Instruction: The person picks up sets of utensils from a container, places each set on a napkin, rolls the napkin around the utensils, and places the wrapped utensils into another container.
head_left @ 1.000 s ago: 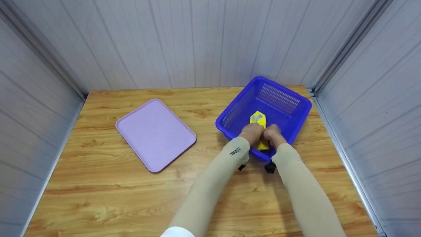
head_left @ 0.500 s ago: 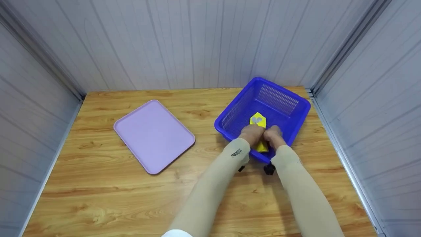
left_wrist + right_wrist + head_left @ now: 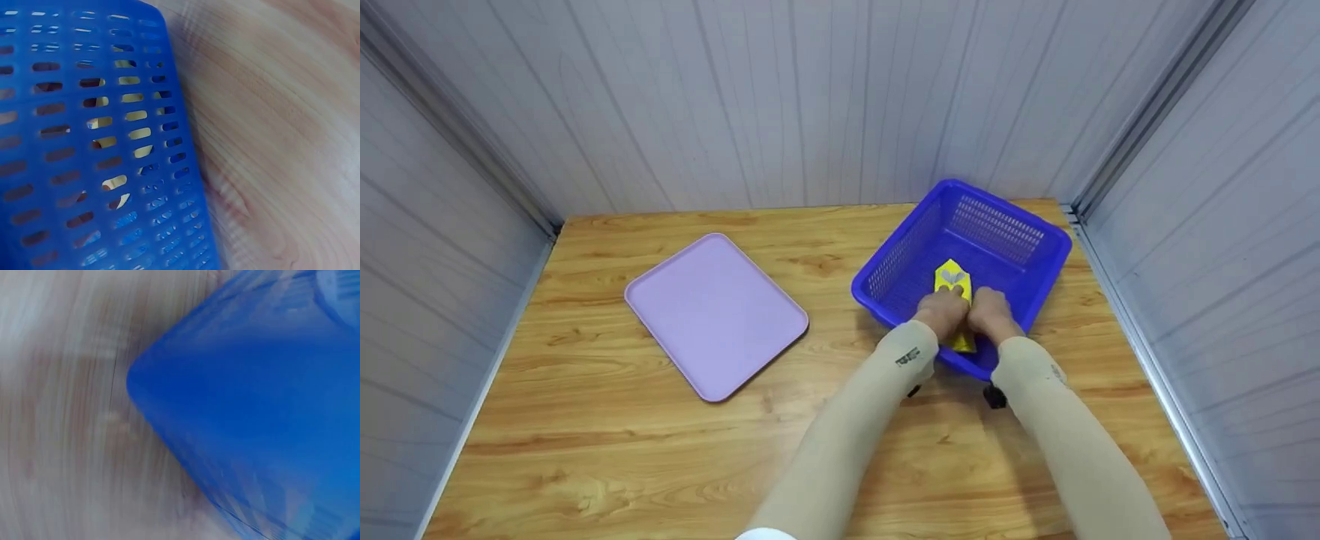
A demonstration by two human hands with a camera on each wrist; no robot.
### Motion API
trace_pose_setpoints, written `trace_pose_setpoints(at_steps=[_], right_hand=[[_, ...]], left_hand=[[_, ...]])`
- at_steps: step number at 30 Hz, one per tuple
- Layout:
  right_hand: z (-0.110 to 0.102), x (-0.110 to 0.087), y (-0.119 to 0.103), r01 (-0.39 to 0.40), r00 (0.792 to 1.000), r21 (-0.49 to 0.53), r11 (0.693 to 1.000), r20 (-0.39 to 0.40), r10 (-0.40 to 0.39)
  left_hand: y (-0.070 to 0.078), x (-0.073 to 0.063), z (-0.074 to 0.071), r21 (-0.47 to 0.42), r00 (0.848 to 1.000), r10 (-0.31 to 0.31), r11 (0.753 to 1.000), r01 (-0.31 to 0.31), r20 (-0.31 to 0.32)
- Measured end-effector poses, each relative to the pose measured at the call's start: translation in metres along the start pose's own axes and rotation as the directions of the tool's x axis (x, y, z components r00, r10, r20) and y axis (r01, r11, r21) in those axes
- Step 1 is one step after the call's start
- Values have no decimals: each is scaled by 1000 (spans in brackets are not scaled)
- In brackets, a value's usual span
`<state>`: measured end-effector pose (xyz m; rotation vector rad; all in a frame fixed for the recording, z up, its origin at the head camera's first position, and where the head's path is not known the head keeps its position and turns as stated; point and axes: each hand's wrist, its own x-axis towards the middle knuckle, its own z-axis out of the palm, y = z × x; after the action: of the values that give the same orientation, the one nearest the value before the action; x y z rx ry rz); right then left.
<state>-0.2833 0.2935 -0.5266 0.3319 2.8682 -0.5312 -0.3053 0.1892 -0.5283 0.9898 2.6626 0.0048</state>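
A yellow packet-like thing [image 3: 952, 276] with grey heart- or leaf-like marks lies in the blue plastic basket [image 3: 1046, 277], its long side pointing away from me. My left hand [image 3: 945, 309] grips it from above, with fingers over its middle. At its right edge is my right hand [image 3: 991, 311], its fingertips hidden. Pale yellow bits show through the slotted basket wall [image 3: 112, 95] in the left wrist view. The right wrist view is blurred and holds mostly a basket corner [image 3: 225, 388]; neither hand can be made out there.
A flat lilac tray [image 3: 716, 315] lies left of the basket on the wood-grain table [image 3: 660, 465]. Pale panel walls [image 3: 750, 105] stand behind and at both sides. The basket's far corner is near the back wall.
My right hand has shifted slightly to the right, and a little space has opened between the hands. My left fingers have moved on the yellow packet. Tray and basket stay in place.
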Motion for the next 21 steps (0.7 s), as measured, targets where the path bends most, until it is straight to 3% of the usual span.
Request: trace_pose_setpoints(at_steps=[3, 7, 10, 13, 17, 21], right_hand=[[-2, -4, -3, 64, 998, -46, 997, 21, -63], [-2, -9, -7, 119, 992, -38, 992, 49, -117], [-3, -13, -9, 139, 990, -32, 990, 45, -137], [-1, -15, -10, 137, 989, -20, 990, 54, -136], [3, -15, -7, 94, 993, 4, 996, 77, -94], [5, -10, -2, 54, 995, 19, 998, 88, -56]], left_hand=[[-1, 0, 0, -16, 1000, -5, 1000, 5, 8], [-5, -1, -1, -105, 1000, -17, 994, 17, -3], [-8, -2, -1, -164, 1000, 14, 986, -16, -15], [-12, -4, -2, -149, 998, 57, 987, -58, -11], [-15, -6, -4, -131, 995, 81, 989, -73, 56], [-15, -6, -8, -185, 988, 48, 983, -21, 146]])
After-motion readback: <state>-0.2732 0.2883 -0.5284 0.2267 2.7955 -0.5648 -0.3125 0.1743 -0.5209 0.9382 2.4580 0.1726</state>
